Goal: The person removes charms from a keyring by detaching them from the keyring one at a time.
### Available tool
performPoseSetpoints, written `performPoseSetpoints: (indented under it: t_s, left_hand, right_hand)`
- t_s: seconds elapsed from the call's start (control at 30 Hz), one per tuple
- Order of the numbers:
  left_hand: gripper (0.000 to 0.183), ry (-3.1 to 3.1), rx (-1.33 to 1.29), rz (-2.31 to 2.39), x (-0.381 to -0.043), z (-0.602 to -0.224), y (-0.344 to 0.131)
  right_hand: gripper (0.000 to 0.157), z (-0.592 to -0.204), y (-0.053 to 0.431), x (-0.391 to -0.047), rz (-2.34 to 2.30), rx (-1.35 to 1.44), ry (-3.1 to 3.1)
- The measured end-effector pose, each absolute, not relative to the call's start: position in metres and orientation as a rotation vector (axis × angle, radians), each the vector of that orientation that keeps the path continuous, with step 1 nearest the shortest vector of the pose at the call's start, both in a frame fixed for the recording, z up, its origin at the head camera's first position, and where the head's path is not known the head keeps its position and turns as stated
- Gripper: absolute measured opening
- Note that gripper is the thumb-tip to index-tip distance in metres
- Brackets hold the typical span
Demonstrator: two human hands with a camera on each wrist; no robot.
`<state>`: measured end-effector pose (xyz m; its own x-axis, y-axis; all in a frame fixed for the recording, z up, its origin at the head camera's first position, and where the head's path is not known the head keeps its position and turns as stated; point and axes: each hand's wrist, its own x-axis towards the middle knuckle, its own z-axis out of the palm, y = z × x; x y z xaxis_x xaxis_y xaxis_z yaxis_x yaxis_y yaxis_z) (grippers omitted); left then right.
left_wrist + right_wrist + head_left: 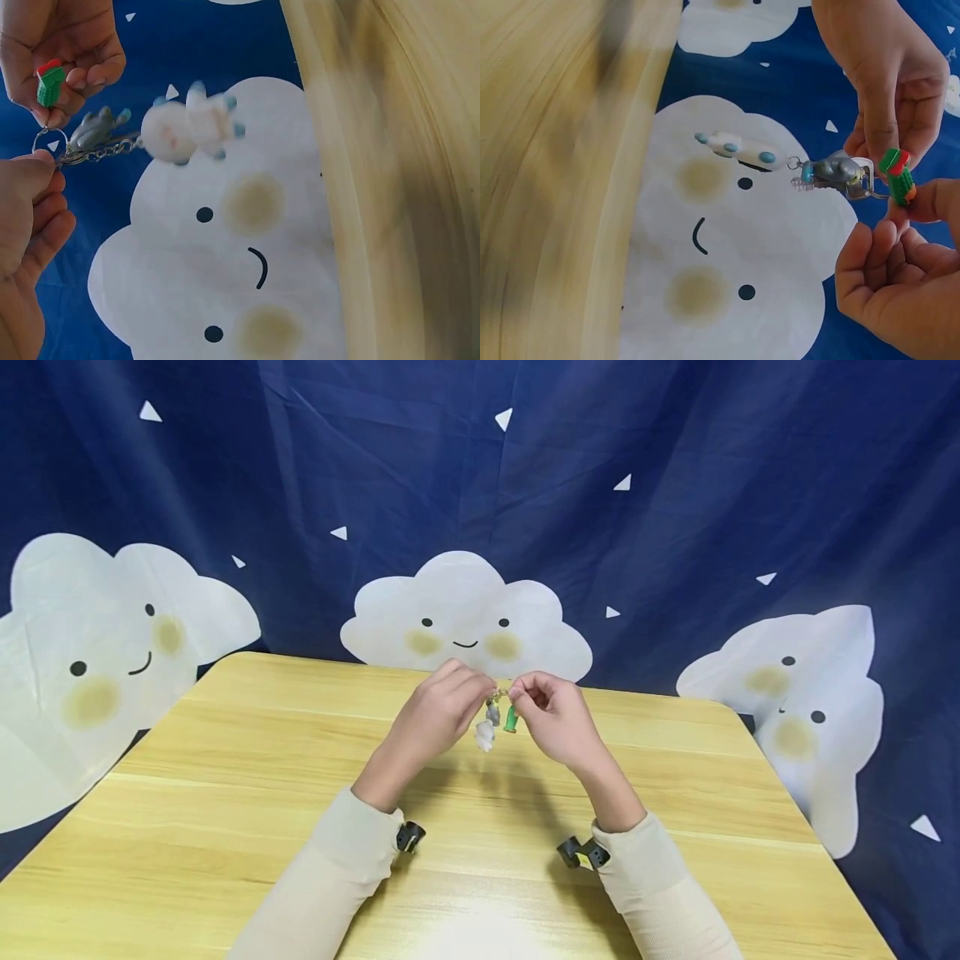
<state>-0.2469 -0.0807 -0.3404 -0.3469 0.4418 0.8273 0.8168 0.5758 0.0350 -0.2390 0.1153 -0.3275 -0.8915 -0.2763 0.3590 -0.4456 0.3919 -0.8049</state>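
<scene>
Above the far part of the table, my left hand (431, 718) and right hand (558, 722) meet over a keychain with small figures. In the left wrist view, left thumb and finger pinch its chains beside a metal split ring (34, 141); the right fingertips pinch the ring's opposite side. A white figure (169, 133) with blue-green feet hangs out from a chain. Next to it dangles a grey figure (837, 172). Close to the right fingertips hangs a green charm (900, 184) with a red top. Fingers partly hide the ring.
A light wood table (480, 877) lies beneath both hands, with their shadows on it. Behind its far edge hangs a dark blue curtain (420, 460) printed with smiling white clouds and small white triangles. Black devices (410, 837) sit at the wrists.
</scene>
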Motion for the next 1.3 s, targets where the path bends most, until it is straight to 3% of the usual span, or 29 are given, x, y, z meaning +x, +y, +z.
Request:
performPoseSetpoints:
  t_s: [0.83, 0.97, 1.3]
  left_hand:
    - [0.009, -2.034, -0.997, -0.208, -0.244, -0.336, -0.076]
    - [0.003, -2.067, -0.952, -0.245, -0.243, -0.337, -0.079]
    - [0.009, -2.145, -0.917, -0.373, -0.242, -0.336, -0.085]
  right_hand:
    - [0.014, -0.33, 0.115, -0.239, 1.435, 0.633, -2.52]
    - [0.014, -0.329, 0.116, -0.24, 1.422, 0.631, -2.529]
    - [0.012, -0.338, 0.128, -0.253, 1.376, 0.67, -2.607]
